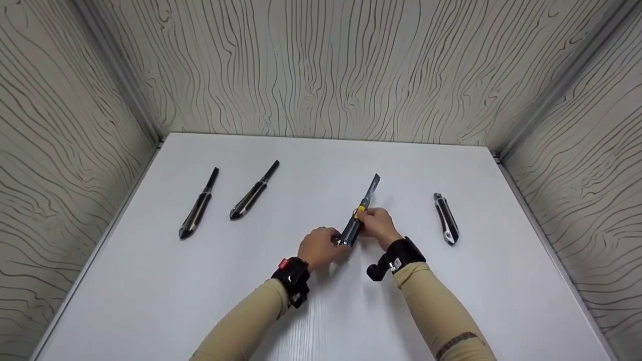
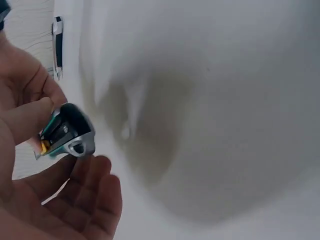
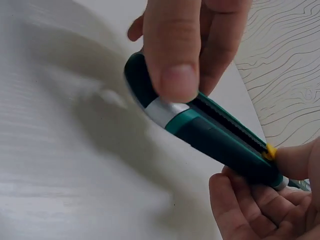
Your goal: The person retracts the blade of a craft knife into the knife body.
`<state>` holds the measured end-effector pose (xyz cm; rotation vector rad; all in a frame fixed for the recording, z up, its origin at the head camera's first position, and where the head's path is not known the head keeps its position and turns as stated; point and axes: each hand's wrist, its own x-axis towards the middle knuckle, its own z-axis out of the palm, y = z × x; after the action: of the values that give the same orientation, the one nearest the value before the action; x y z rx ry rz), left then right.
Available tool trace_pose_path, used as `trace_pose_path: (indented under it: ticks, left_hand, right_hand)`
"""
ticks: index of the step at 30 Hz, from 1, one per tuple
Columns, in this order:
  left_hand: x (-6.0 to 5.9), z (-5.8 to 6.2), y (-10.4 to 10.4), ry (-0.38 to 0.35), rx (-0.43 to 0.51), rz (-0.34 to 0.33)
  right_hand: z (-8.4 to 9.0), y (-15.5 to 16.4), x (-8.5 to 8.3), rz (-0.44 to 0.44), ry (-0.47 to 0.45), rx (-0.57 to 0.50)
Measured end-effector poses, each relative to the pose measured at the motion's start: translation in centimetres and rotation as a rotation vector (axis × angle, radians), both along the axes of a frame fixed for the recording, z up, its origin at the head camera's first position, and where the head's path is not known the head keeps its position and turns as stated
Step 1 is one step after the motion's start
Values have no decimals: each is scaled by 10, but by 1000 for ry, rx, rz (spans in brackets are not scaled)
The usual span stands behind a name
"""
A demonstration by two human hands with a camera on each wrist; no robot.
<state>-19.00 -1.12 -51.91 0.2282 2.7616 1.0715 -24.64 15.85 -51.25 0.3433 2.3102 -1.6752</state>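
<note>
Both hands hold a dark green snap-off utility knife [image 1: 350, 232] above the white table, its long blade [image 1: 371, 189] out and pointing away. At the rear end of the handle, my left hand [image 1: 319, 248] pinches with thumb and fingers; in the left wrist view the other fingers [image 2: 95, 200] spread loosely below. My right hand [image 1: 379, 225] grips the front of the handle. Its thumb [image 3: 295, 160] presses at the yellow slider [image 3: 270, 152], with the fingers under the handle. The silver-trimmed end [image 2: 77, 145] faces the left wrist camera.
On the white table [image 1: 175, 291], two dark utility knives with blades out, one far left [image 1: 196, 215] and one nearer the middle [image 1: 249, 199], lie slanted. To the right is another knife [image 1: 447, 219], no blade showing. Wood-grain panels [image 1: 321, 70] enclose the back and sides.
</note>
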Motion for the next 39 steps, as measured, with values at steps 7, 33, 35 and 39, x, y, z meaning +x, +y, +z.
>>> trace_pose_path:
  ticks: [7,33,35,39]
  left_hand:
    - [-6,-2,-8,-109,133,-63]
    - [0,-13,7,-317,464,-93]
    - [1,-13,7,-326,477,-85]
    - [5,-10,8,-390,544,-64]
  right_hand:
    - [1,6,-3,79,8,-9]
    - [10,2,-6,58,-76,-53]
    - [10,1,-6,50,-78,-48]
    - [10,-1,-4,34,-72,-52]
